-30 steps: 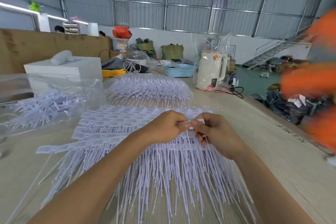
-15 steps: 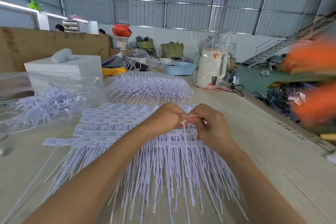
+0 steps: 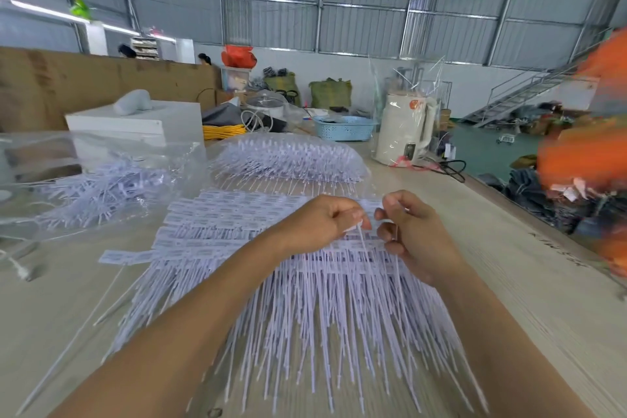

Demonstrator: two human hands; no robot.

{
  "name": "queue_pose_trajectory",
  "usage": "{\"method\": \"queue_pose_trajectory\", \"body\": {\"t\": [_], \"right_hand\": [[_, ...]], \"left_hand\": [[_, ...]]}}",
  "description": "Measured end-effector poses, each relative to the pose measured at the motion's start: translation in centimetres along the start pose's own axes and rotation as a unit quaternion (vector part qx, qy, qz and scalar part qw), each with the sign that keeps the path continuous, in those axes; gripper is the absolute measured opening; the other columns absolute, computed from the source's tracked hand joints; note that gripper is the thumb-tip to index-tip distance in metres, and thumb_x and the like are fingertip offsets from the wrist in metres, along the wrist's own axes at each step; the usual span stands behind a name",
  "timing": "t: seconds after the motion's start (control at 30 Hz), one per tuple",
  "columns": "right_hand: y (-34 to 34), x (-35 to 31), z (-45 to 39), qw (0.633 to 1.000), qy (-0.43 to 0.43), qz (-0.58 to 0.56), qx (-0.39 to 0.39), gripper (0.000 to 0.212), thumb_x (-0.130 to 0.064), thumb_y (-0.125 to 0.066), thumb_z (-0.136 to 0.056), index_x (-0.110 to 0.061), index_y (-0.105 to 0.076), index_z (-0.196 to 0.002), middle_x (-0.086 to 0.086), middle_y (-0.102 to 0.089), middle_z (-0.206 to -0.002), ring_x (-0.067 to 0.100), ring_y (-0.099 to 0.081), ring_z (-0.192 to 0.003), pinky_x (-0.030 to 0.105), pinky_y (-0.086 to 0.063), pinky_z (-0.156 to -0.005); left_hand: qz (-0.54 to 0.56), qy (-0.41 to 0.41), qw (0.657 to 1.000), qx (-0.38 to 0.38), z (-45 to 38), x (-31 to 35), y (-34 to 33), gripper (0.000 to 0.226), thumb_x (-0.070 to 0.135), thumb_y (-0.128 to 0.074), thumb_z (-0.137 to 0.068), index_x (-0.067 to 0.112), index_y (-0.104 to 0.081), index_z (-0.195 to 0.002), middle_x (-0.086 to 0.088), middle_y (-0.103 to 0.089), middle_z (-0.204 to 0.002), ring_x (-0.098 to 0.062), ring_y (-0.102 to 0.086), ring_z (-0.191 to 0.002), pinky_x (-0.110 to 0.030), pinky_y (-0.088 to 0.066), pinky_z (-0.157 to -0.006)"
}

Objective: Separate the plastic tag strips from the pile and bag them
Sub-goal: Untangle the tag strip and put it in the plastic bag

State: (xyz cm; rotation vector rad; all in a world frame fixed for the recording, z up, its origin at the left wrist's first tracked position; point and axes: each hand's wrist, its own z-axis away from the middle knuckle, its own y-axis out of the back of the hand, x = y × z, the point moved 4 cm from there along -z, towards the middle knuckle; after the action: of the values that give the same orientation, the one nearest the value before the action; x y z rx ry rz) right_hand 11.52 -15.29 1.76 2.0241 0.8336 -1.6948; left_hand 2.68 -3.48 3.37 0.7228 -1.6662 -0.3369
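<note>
A wide pile of white plastic tag strips [image 3: 237, 234] lies fanned across the table, label ends far, thin tails toward me. My left hand [image 3: 322, 222] pinches the head of one tag strip [image 3: 359, 231] at the pile's right part. My right hand [image 3: 412, 231] sits just to its right, fingers curled on neighbouring tag strips. A clear bag [image 3: 288, 159] stuffed with tags rests beyond the pile. Another clear bag [image 3: 91, 187] holding loose tags lies at the left.
A white kettle [image 3: 403, 127] wrapped in plastic and a blue basket [image 3: 342, 127] stand at the back of the wooden table [image 3: 529, 299]. A white box [image 3: 135, 122] is at the back left. Blurred orange shapes [image 3: 590, 159] fill the right edge, beyond the table edge.
My hands have drawn slightly apart, the right one shifting right. The left hand now holds a single strip whose tail hangs toward me. The orange shapes at the right have moved.
</note>
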Motion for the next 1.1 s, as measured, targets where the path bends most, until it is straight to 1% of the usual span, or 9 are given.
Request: {"method": "queue_pose_trajectory", "body": {"t": [0.07, 0.13, 0.2, 0.27, 0.57, 0.67, 0.73, 0.9, 1.1], "right_hand": [[0.0, -0.2, 0.3, 0.998, -0.033, -0.043, -0.017, 0.021, -0.013, -0.046, -0.098, -0.012, -0.052, -0.078, 0.005, -0.052, -0.074, 0.009, -0.043, -0.048, 0.017, -0.03, -0.036], [-0.5, -0.4, 0.5, 0.998, -0.038, -0.017, -0.046, 0.021, -0.011, -0.05, -0.096, -0.013, -0.056, -0.076, 0.005, -0.055, -0.076, 0.01, -0.05, -0.057, 0.019, -0.039, -0.045], [-1.2, -0.2, 0.7, 0.996, -0.029, 0.051, -0.074, 0.018, -0.013, -0.054, -0.093, -0.014, -0.059, -0.076, 0.007, -0.062, -0.083, 0.015, -0.059, -0.072, 0.024, -0.049, -0.063], [-1.8, 0.1, 0.8, 0.992, -0.024, 0.091, -0.08, 0.013, -0.016, -0.059, -0.091, -0.012, -0.059, -0.079, 0.008, -0.065, -0.087, 0.018, -0.063, -0.077, 0.027, -0.053, -0.069], [-2.2, 0.2, 0.8, 0.994, 0.042, 0.074, -0.076, 0.011, -0.003, -0.061, -0.088, -0.007, -0.058, -0.078, 0.003, -0.059, -0.056, 0.013, -0.054, -0.049, 0.022, -0.045, -0.045], [-2.2, 0.1, 0.7, 0.991, 0.069, 0.08, -0.078, 0.007, -0.001, -0.058, -0.089, -0.006, -0.057, -0.085, -0.001, -0.053, -0.051, 0.011, -0.048, -0.046, 0.022, -0.042, -0.044], [-2.4, 0.2, 0.7, 0.99, 0.066, 0.094, -0.087, 0.007, -0.003, -0.058, -0.09, -0.008, -0.059, -0.086, -0.001, -0.053, -0.053, 0.012, -0.048, -0.049, 0.023, -0.042, -0.047], [-2.2, -0.3, 0.8, 0.988, 0.075, 0.112, -0.07, 0.011, -0.001, -0.056, -0.091, -0.003, -0.065, -0.087, 0.0, -0.054, -0.05, 0.008, -0.049, -0.045, 0.017, -0.041, -0.045], [-2.5, 0.2, 1.3, 0.984, 0.012, 0.13, -0.122, 0.012, -0.008, -0.057, -0.092, 0.001, -0.061, -0.086, 0.009, -0.055, -0.064, 0.014, -0.048, -0.054, 0.022, -0.04, -0.047]], "left_hand": [[0.013, 0.022, 1.0, -0.011, -0.1, -0.3, 0.1, 0.022, 0.018, -0.047, -0.098, 0.018, -0.062, -0.115, -0.002, -0.061, -0.079, -0.002, -0.053, -0.065, -0.019, -0.049, -0.067], [-0.01, 0.053, 0.998, -0.034, -0.1, -0.8, -0.1, 0.033, 0.01, -0.052, -0.095, 0.019, -0.049, -0.127, 0.002, -0.057, -0.094, -0.006, -0.056, -0.077, -0.023, -0.046, -0.072], [-0.048, 0.049, 0.996, -0.05, 0.1, -1.1, -0.2, 0.043, 0.01, -0.056, -0.091, 0.02, -0.038, -0.129, 0.004, -0.053, -0.095, -0.013, -0.053, -0.082, -0.03, -0.045, -0.074], [-0.063, 0.029, 0.997, -0.044, 0.2, -1.0, -0.1, 0.045, 0.012, -0.06, -0.089, 0.022, -0.032, -0.123, 0.006, -0.05, -0.09, -0.008, -0.051, -0.077, -0.024, -0.044, -0.069], [-0.038, 0.015, 0.999, 0.015, 0.9, -0.7, 1.2, 0.053, 0.02, -0.074, -0.079, 0.023, -0.038, -0.118, -0.003, -0.05, -0.108, -0.012, -0.057, -0.08, -0.026, -0.048, -0.071], [-0.054, 0.047, 0.997, 0.003, 1.2, -1.3, 1.7, 0.032, 0.03, -0.071, -0.082, 0.007, -0.061, -0.102, -0.008, -0.063, -0.09, -0.023, -0.058, -0.076, -0.039, -0.048, -0.072], [-0.043, 0.047, 0.998, -0.017, 1.3, -1.6, 1.8, 0.03, 0.032, -0.065, -0.086, 0.002, -0.066, -0.085, -0.011, -0.063, -0.073, -0.022, -0.051, -0.066, -0.034, -0.04, -0.064], [-0.062, 0.077, 0.994, -0.042, 1.4, -1.9, 2.1, 0.028, 0.037, -0.06, -0.089, 0.018, -0.068, -0.07, 0.006, -0.063, -0.061, -0.006, -0.057, -0.058, -0.017, -0.046, -0.061], [-0.051, 0.052, 0.997, -0.008, 1.4, -1.6, 2.1, 0.034, 0.034, -0.056, -0.092, 0.02, -0.065, -0.062, 0.01, -0.048, -0.046, -0.001, -0.037, -0.038, -0.013, -0.031, -0.043]]}}
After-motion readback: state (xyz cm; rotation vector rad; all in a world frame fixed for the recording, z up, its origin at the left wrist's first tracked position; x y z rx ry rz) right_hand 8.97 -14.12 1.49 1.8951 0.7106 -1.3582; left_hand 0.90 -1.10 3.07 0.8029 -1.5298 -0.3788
